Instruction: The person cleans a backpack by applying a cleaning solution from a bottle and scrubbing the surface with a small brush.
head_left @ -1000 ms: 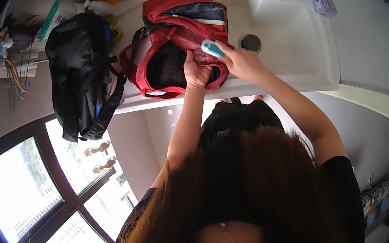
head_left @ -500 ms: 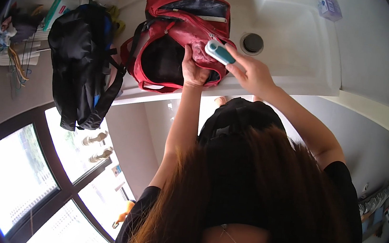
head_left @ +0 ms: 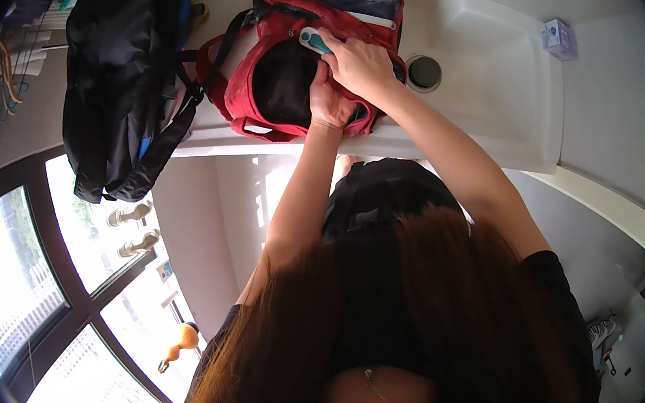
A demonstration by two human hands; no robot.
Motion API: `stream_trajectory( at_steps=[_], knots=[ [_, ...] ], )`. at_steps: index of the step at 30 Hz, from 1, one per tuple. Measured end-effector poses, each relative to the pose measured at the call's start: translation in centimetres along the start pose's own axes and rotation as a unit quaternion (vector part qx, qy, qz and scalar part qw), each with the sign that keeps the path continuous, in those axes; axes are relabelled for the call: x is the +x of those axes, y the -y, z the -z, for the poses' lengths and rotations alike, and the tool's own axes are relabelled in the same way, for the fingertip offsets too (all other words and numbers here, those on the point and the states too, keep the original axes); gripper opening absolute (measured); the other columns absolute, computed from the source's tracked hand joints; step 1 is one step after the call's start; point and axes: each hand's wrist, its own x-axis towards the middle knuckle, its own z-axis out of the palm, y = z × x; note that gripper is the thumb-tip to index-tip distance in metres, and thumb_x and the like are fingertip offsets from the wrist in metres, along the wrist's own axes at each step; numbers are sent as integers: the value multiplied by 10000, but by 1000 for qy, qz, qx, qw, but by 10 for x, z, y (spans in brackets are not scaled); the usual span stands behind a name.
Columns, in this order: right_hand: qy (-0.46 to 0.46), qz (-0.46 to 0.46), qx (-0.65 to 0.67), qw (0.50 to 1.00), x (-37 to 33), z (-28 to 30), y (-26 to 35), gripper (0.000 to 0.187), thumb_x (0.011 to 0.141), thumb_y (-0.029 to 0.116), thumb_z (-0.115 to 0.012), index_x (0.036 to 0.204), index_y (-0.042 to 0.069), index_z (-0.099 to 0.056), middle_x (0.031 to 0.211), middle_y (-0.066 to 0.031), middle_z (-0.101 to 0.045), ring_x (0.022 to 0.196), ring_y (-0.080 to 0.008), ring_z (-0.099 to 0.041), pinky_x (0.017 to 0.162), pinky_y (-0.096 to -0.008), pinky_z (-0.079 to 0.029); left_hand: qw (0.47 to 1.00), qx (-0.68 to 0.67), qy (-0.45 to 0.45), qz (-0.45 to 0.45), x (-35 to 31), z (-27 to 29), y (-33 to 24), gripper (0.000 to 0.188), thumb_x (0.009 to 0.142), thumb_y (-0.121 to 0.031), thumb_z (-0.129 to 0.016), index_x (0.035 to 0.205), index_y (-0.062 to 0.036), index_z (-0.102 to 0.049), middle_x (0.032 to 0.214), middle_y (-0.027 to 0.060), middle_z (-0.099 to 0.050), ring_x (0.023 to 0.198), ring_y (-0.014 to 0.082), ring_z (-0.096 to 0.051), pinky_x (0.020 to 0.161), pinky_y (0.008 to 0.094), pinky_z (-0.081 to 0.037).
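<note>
A red backpack [head_left: 226, 103] lies unzipped on the white basin's near edge, its dark inside showing. My left hand [head_left: 332, 107] grips the fabric at the right of the opening, thumb up and fingers partly hidden by the bag and my other hand. My right hand [head_left: 360, 66] is closed around a teal and white scrubbing brush [head_left: 313, 40]. The brush lies against the red fabric just above the opening; its bristles are hidden. My right wrist crosses close over my left fingers.
A black backpack [head_left: 118, 75] with blue trim hangs over the basin's left edge. Right of the red bag is a round dark drain [head_left: 424, 74] in the white basin [head_left: 486, 93]. A small lilac box [head_left: 560, 40] stands at the far right corner. Windows [head_left: 8, 269] are at lower left.
My right hand has moved left and inward with the brush, from above the bag's right side down onto the fabric by the opening. My left hand keeps its hold on the bag.
</note>
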Motion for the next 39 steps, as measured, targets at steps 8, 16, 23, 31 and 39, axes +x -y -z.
stream_trajectory(
  at_steps=[8, 16, 23, 31, 39],
  knots=[
    [68, -15, 8, 998, -51, 27, 7, 541, 986, 333, -618, 1507, 298, -479, 807, -126, -683, 670, -354, -689, 579, -475, -551, 996, -79, 41, 11, 13, 34, -5, 401, 1103, -402, -396, 1137, -94, -650, 1132, 76, -712, 1051, 252, -670, 987, 401, -537],
    [86, -95, 201, 971, -140, 72, -30, 582, 919, 408, -729, 1433, 177, -583, 1020, -167, -737, 834, -353, -722, 749, -445, -563, 997, 33, -62, -21, -2, -10, 4, 614, 1089, -508, -387, 1479, -41, -466, 1475, 151, -549, 1367, 357, -503, 1183, 499, -378],
    [-82, -190, 313, 927, -81, 108, -72, 411, 901, 366, -789, 1051, 6, -659, 803, -49, -654, 728, -139, -582, 677, -332, -485, 931, 346, -69, -93, -12, -86, -45, 295, 1053, -321, -608, 1147, -49, -674, 1073, 65, -729, 951, 182, -689, 873, 341, -559],
    [-140, -63, 523, 839, 12, 160, -33, 416, 946, 426, -739, 1112, 56, -648, 733, 33, -565, 612, -65, -463, 567, -276, -415, 808, 552, 68, -195, -61, -259, -111, 276, 1016, -210, -680, 1071, 59, -715, 948, 71, -748, 788, 110, -683, 721, 270, -562],
    [-95, -20, 527, 844, 33, 188, -12, 365, 883, 364, -823, 983, 53, -659, 805, 7, -650, 704, -98, -581, 657, -291, -489, 823, 547, 4, -153, -51, -244, -108, 298, 1012, -218, -682, 1137, 51, -701, 1003, 75, -746, 841, 123, -695, 756, 280, -574]
  ],
)
